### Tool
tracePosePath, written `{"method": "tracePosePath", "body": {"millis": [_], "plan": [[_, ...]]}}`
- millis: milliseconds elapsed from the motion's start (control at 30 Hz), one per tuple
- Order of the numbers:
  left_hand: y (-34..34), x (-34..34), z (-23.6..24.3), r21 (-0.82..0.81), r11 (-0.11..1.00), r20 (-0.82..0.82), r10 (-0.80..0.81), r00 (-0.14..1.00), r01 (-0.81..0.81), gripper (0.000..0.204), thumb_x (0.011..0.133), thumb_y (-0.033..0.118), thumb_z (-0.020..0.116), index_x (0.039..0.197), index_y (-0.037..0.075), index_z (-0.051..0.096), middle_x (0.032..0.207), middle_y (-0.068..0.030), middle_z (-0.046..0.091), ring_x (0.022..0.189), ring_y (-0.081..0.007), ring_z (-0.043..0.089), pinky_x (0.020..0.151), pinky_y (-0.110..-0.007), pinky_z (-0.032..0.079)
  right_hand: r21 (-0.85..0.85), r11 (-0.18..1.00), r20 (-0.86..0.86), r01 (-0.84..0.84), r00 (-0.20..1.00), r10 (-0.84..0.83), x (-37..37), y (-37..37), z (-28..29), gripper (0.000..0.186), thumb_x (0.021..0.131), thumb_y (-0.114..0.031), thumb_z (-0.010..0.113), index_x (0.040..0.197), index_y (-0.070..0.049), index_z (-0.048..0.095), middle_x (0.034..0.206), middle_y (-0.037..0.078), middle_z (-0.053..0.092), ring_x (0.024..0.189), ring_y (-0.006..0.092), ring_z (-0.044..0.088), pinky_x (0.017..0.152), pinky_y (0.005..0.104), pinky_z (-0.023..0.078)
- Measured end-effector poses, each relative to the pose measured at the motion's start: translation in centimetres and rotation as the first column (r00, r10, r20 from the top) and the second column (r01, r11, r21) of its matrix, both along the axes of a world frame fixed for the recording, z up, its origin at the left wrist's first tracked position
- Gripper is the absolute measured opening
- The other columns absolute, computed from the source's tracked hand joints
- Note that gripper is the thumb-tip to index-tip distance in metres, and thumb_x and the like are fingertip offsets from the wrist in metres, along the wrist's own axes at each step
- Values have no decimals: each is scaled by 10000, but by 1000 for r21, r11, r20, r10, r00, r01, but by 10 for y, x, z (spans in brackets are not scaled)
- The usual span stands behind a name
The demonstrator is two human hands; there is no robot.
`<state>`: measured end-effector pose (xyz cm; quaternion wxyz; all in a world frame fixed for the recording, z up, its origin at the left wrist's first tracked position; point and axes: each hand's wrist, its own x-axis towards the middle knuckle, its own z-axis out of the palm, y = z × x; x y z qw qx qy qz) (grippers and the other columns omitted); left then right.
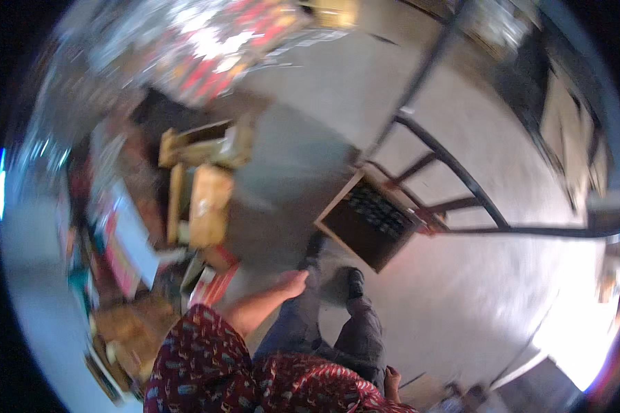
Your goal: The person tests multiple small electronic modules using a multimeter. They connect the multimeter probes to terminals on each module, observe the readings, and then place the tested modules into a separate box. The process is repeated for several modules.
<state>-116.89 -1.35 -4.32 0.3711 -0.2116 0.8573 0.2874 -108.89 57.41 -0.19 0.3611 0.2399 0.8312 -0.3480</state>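
My left hand (293, 283) hangs in front of my left thigh, its fingers curled in, and nothing shows in it. My right hand (392, 383) is down beside my right leg; only a small part of it shows, and its fingers are mostly hidden. Ahead of my feet, a box with a pale wooden rim (338, 198) stands on the floor, with rows of small dark pieces (377, 212) inside. I cannot make out what they are. Neither hand touches the box.
A dark curved frame (470, 180) with long bars rises right beside the box. To the left stand yellowish wooden blocks or boxes (211, 205), a red and white box (215, 283) and a brown carton (134, 323). Blurred shiny packages (213, 48) fill the far left. Grey floor (461, 296) spreads to the right.
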Motion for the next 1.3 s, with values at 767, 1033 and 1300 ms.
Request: {"method": "tracePosePath", "body": {"millis": [767, 1033, 1300], "plan": [[516, 592, 53, 60, 350, 201, 913, 355, -935, 351, 843, 354, 743, 1052, 75, 783, 1068, -196, 773, 1024, -389, 737, 872, -493, 590, -340, 633, 104, -696, 641, 761, -160, -308, 88, 212, 944, -70, 671, 1147, -28, 627, 940, 106, 686, 744, 264, 693, 619, 447, 611], [343, 691, 106, -121, -137, -373, 924, -83, -983, 330, 860, 211, 661, 1132, 57, 765, 1093, -211, 770, 956, -355, 753, 810, -441, 599, -296, -134, 1, -946, -141, 990, 33, -416, 141, 373, 983, -134, 648, 1294, 70, 668, 1076, 193, 749, 822, 303, 749, 681, 427, 629], [240, 719, 160, 254, -700, -280, 608, -743, -668, 411, 870, 223, 697, 1249, 66, 720, 1045, -179, 767, 896, -303, 746, 804, -426, 593, -418, 10, 97, -908, -33, 995, 19, -545, 12, 260, 970, -121, 664, 1133, 72, 727, 908, 150, 737, 771, 249, 744, 686, 364, 639]]}}
